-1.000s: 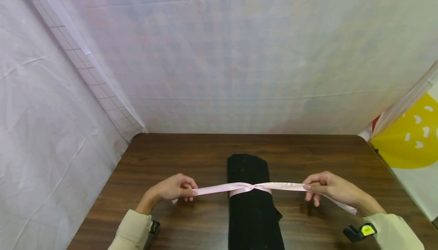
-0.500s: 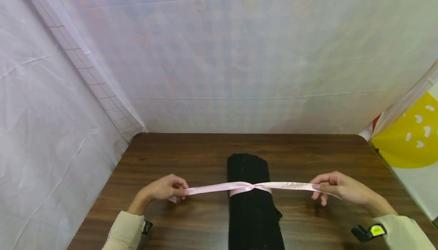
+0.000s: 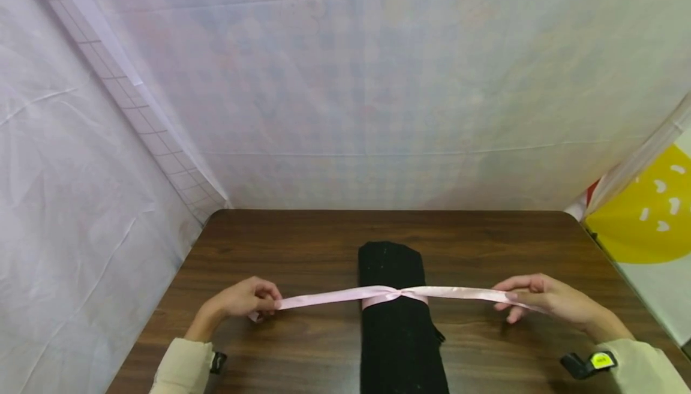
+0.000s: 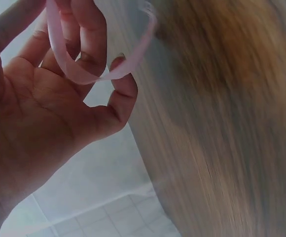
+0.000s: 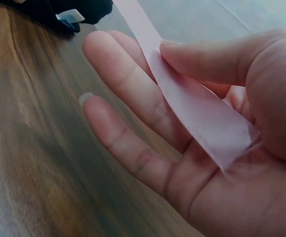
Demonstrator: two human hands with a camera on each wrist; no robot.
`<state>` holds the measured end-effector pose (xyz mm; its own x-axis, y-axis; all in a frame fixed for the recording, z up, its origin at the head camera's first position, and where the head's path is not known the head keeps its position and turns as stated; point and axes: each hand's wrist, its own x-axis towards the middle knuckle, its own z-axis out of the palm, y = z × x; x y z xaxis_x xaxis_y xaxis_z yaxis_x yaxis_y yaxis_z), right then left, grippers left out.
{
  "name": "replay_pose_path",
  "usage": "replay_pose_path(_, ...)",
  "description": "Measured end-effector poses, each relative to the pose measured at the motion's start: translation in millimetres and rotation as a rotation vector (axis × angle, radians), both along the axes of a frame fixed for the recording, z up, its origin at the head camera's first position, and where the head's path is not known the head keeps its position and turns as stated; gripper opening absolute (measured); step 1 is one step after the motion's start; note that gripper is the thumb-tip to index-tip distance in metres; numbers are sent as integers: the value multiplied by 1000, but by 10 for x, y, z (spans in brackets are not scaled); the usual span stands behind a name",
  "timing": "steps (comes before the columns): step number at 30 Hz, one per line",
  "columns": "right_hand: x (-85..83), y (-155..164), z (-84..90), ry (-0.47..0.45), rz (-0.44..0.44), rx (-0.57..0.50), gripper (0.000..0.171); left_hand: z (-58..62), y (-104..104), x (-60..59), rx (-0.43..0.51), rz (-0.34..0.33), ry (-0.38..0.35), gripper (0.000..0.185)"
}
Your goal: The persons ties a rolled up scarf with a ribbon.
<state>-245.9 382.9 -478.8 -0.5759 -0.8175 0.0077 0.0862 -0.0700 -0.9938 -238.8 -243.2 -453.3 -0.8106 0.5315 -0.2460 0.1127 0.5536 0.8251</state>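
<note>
A black rolled cloth point(image 3: 399, 322) lies lengthwise on the brown wooden table point(image 3: 302, 244). A pink ribbon point(image 3: 335, 295) is tied round it, its crossing on top at the middle. My left hand point(image 3: 254, 303) pinches the ribbon's left end, out to the left of the roll. In the left wrist view the ribbon point(image 4: 79, 69) loops across my curled fingers point(image 4: 91, 44). My right hand point(image 3: 531, 301) holds the right end, right of the roll. The right wrist view shows the ribbon point(image 5: 192, 106) pressed between my thumb point(image 5: 217, 57) and the straight fingers point(image 5: 128, 94). The ribbon is stretched taut between both hands.
White plastic sheeting point(image 3: 378, 94) hangs behind and to the left of the table. A yellow patterned sheet point(image 3: 648, 214) hangs at the right edge. Bare table top lies on both sides of the roll and behind it. The roll's black end point(image 5: 59, 12) shows in the right wrist view.
Both hands have moved outward, the left further left and the right further right, drawing the ribbon tighter on the roll. The roll has stayed where it was.
</note>
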Motion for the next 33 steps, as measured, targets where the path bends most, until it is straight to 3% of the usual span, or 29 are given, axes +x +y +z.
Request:
replay_pose_path(5, -7, 80, -62, -103, 18, -76, 43, 12, -104, 29, -70, -15, 91, 12)
replay_pose_path(9, -9, 125, -109, -133, 38, -133, 45, 26, -202, 56, -72, 2, 97, 12)
replay_pose_path(23, -6, 276, -256, -271, 111, -303, 52, -79, -537, 64, 233, 80, -162, 36)
replay_pose_path(33, 52, 304, -279, -283, 26, -196, 50, -183, -572, 71, 265, 144, -253, 43)
